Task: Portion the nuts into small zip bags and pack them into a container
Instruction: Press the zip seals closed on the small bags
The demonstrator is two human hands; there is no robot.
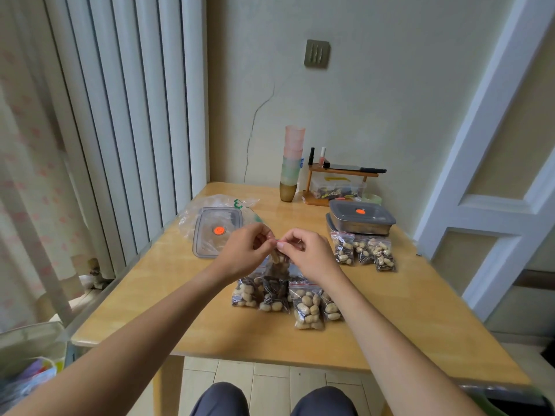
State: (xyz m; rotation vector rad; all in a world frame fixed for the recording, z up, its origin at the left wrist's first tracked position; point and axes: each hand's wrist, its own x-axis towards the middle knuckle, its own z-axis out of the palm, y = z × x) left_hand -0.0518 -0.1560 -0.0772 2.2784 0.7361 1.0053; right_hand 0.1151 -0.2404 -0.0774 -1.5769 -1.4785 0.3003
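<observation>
Both bare forearms reach forward from the lower corners and converge toward the middle. The left hand (244, 250) is raised, its fingers curled inward with the fingertips pinching at the top edge of a small bag. The right hand (306, 253) mirrors it just beside, fingers curled, thumb and forefinger pinching the same edge. The fingertips of the two hands nearly touch.

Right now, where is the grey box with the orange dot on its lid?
In the head view, the lidded grey box sits at the table's far right, just behind three filled nut bags and in front of the small wooden shelf.
</observation>
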